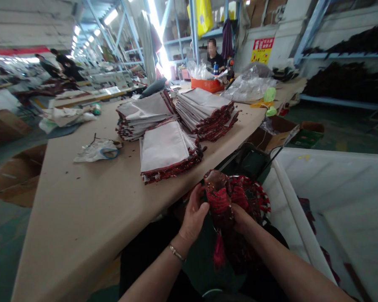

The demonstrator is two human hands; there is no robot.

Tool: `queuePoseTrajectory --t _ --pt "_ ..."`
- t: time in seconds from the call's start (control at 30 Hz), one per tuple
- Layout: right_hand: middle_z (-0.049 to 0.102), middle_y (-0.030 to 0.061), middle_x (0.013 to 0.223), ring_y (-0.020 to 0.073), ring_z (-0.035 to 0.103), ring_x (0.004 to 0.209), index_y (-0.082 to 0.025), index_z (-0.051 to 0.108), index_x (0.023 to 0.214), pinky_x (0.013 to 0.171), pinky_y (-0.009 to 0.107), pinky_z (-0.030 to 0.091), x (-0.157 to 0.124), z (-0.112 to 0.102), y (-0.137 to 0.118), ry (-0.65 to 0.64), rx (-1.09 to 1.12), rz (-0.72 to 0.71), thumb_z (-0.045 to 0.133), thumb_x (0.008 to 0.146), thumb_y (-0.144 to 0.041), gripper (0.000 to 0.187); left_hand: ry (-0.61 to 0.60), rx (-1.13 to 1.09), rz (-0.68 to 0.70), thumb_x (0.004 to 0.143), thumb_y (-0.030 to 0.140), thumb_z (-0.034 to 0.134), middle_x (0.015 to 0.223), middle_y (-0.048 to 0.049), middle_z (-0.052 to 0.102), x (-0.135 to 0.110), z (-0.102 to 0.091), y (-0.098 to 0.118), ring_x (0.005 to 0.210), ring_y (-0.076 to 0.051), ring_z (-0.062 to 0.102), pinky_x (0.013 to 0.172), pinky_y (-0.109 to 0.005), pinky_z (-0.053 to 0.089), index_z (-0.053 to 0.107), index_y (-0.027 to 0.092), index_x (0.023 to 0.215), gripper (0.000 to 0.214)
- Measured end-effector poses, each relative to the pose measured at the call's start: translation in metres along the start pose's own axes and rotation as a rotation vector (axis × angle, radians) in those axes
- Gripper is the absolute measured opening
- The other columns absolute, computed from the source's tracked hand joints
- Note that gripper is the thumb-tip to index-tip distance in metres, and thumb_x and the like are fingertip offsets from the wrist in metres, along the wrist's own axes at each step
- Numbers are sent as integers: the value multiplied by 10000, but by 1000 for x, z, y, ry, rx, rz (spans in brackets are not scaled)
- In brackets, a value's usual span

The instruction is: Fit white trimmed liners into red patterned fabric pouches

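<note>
Both my hands hold a bunched red and dark patterned fabric pouch (222,197) with a pink-red tassel (219,253) hanging below it, over my lap at the table's near edge. My left hand (193,214) grips its left side with curled fingers and wears a thin bracelet at the wrist. My right hand (241,218) is partly hidden behind the fabric and closed on its right side. Three stacks of flat pouches with white lining up (165,149) lie on the table just beyond.
The long beige table (82,209) also carries a crumpled plastic bag (96,151), an orange tray (206,84) and clear bags. A large white bin (330,193) stands to my right, cardboard boxes (280,134) beyond it. A person sits at the far end; others work at the left.
</note>
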State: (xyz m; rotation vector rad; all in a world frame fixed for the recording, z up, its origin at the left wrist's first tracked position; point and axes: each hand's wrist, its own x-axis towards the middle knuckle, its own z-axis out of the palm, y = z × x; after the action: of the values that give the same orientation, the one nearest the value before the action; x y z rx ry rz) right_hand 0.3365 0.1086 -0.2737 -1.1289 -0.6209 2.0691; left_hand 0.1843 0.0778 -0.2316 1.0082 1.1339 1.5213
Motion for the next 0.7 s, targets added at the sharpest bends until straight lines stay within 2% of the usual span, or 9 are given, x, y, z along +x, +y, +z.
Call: queuePoseTrajectory --t 0.07,0.17,0.23,0.3,0.4,0.47,0.53,0.6,0.7 --pt "740 82 794 216 700 823 -163 686 772 788 338 541 -8 11 -11 -58 54 -5 599 770 -326 184 -24 42 78 700 362 736 1157 -91 667 7 2 25 1060 -220 614 959 -350 471 622 184 1168 514" --pt "745 82 835 213 701 860 -156 690 832 834 351 536 -15 25 -33 -131 177 0 566 792 -269 173 77 136 171 707 273 724 835 -32 719 18 2 55 775 -155 642 802 -291 524 709 160 860 191" --pt "747 72 851 204 703 852 -156 685 885 847 346 533 -14 28 -42 -144 194 -33 580 780 -241 170 169 115 235 707 255 713 840 -26 716 21 -4 64 770 -151 635 786 -287 524 706 165 837 158" --pt "745 68 876 205 705 833 -163 674 926 843 356 535 -8 23 -41 -95 106 -77 603 781 -271 195 239 73 212 690 267 717 859 -27 707 17 -15 58 791 -163 636 768 -294 528 691 170 858 195" --pt "740 96 868 243 704 820 -154 666 908 827 414 539 6 1 -20 56 -64 -73 600 788 -349 238 344 140 -27 670 335 711 632 11 618 -3 -34 31 612 -135 583 611 -257 502 621 159 685 199" --pt "737 104 859 266 695 866 -151 669 912 855 442 523 11 -14 -4 132 -137 -77 624 768 -362 260 361 185 -183 680 374 681 587 22 582 -18 -44 14 546 -118 538 552 -242 468 587 158 649 237" --pt "733 83 934 260 664 981 -180 668 992 930 425 485 10 -23 1 169 -184 -125 677 733 -367 320 347 203 -204 702 377 648 636 10 609 -28 -49 11 571 -119 541 564 -239 461 598 156 693 226" --pt "692 59 1118 235 593 1128 -229 629 1133 1008 383 429 4 -20 -8 73 -256 -256 726 699 -381 470 303 257 -138 728 356 628 651 12 610 -30 -49 26 584 -112 529 569 -226 448 600 160 702 199" --pt "622 43 1256 214 562 1163 -250 557 1250 1025 366 415 -5 6 -49 -275 -376 -475 777 659 -388 645 180 412 9 756 313 617 606 32 565 -18 -40 67 563 -99 491 545 -207 412 594 169 677 165"
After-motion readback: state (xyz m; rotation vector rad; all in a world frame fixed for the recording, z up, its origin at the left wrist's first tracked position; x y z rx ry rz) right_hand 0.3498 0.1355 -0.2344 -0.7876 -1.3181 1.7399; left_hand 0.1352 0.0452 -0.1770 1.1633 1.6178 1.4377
